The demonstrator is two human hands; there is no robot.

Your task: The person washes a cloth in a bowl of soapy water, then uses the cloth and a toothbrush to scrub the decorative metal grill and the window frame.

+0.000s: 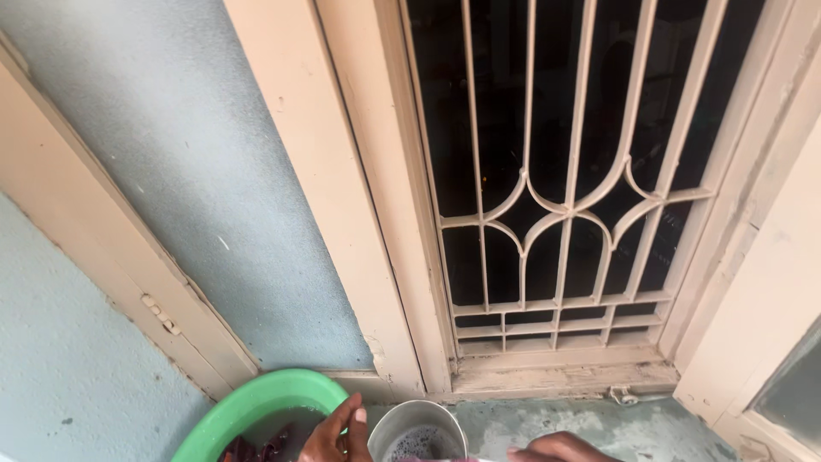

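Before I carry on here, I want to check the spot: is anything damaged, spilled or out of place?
Some wear, no spill. The door sill under the grille has flaking, worn paint, and the floor is patchy. The green basin and metal bucket stand upright by the left hand.

Green basin (224,412) and steel bucket (395,421) crowd the door frame (376,282); open floor (599,423) lies right of them.

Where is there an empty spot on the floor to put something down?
Bare floor lies right of the steel pot, below the grille door. It is crowded at bottom left: green basin, pot, left hand and right hand sit close together.
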